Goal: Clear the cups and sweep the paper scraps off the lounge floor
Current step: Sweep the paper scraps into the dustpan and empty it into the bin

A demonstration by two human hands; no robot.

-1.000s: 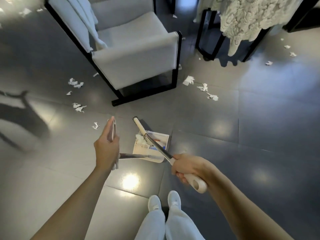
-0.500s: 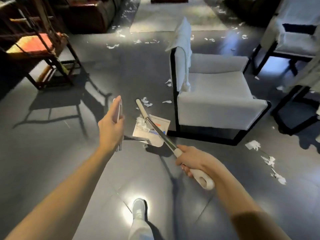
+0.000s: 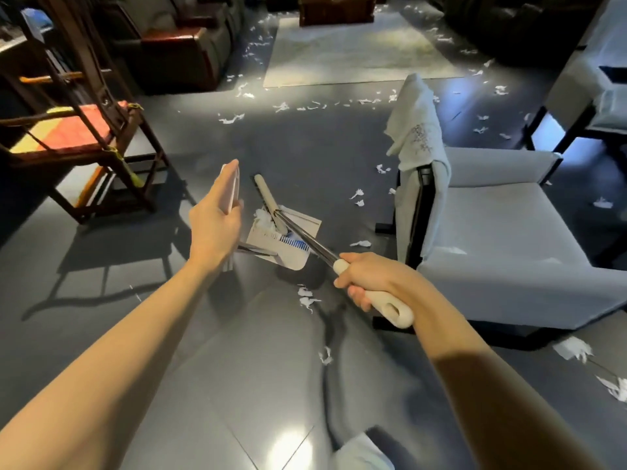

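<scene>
My left hand holds the upright handle of a white dustpan, which hangs just above the dark floor with a clump of paper scraps inside. My right hand grips the cream grip of a broom; its metal shaft runs up-left and its head lies over the dustpan mouth. White paper scraps lie on the tiles just below the pan, with more scraps nearer my feet. Many further scraps are strewn along the rug's front edge. No cups are in view.
A grey armchair with a white cloth over its back stands close on the right. A dark wooden chair with an orange cushion is at left. A pale rug and dark sofas lie farther back.
The view has swung left and up, from the armchair's front to the open lounge floor. Both hands keep their hold on dustpan and broom, carried along together.
</scene>
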